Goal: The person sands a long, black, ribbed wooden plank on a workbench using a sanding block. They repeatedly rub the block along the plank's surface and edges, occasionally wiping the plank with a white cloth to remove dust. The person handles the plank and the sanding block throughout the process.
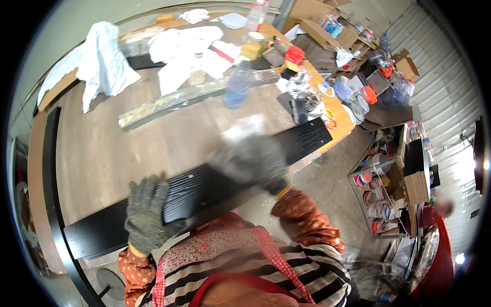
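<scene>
A long black board [197,192] with a wood-grain face lies slantwise across the near side of the table. My left hand [148,212], in a grey knit glove, rests flat on its left part, fingers stretched out and thumb apart near the close edge. Over the board's right half is my right hand [253,158], also gloved and smeared by motion. A blurred white cloth [244,128] shows at its fingers, held in that hand. Just beyond stands a clear bottle [237,91] with bluish liquid.
A long stained bar [197,100] lies behind the board. White rags [106,64] drape the far left. Tape rolls, a red-lidded container [294,55] and small items crowd the right corner. A shelf rack [386,189] with tubs stands right. Another person's red garment [440,261] shows at lower right.
</scene>
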The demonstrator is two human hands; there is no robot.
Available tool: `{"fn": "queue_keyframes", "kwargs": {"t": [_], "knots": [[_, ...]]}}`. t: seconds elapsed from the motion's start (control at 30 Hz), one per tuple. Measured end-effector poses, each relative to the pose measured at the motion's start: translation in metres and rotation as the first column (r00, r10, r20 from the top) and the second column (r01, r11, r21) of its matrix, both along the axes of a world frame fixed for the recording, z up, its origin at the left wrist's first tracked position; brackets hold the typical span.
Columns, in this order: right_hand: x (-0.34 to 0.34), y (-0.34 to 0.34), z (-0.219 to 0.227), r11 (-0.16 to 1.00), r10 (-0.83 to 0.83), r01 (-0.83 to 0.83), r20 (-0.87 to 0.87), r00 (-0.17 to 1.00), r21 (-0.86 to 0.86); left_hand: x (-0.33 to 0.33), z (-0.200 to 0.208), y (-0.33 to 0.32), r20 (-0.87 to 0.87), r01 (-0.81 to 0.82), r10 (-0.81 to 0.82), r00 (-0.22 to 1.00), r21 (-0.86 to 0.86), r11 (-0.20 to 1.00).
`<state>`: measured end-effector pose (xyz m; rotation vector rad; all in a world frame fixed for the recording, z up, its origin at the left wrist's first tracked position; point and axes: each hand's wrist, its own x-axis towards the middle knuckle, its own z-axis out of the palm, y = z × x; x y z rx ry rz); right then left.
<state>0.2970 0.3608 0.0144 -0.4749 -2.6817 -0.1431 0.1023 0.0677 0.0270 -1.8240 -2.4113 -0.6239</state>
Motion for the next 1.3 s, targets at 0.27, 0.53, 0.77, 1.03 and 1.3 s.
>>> {"fn": "queue_keyframes", "kwargs": {"t": [0.27, 0.53, 0.77, 1.03, 1.3], "knots": [[0.086, 0.091, -0.009, 0.979, -0.139, 0.124, -0.085, 0.987, -0.162, 0.031, -0.012, 0.081, 0.03, 0.086, -0.084, 0.996, -0.071, 0.994], [0.243, 0.242, -0.036, 0.645, -0.758, 0.485, -0.417, 0.501, -0.59, 0.035, -0.012, 0.081, -0.047, 0.023, -0.035, 0.998, -0.236, 0.972], [0.156, 0.16, -0.039, 0.971, -0.231, 0.239, -0.39, 0.891, -0.029, 0.089, 0.009, 0.191, -0.058, 0.231, -0.251, 0.966, -0.231, 0.945], [0.207, 0.241, -0.054, 0.677, -0.687, 0.304, -0.428, 0.587, -0.67, 0.091, -0.005, 0.198, -0.036, 0.207, -0.217, 0.975, -0.179, 0.962], [0.179, 0.222, 0.057, 0.839, -0.533, -0.041, -0.835, 0.135, -0.542, 0.093, -0.001, 0.201, 0.007, 0.221, -0.222, 0.975, -0.132, 0.966]]}}
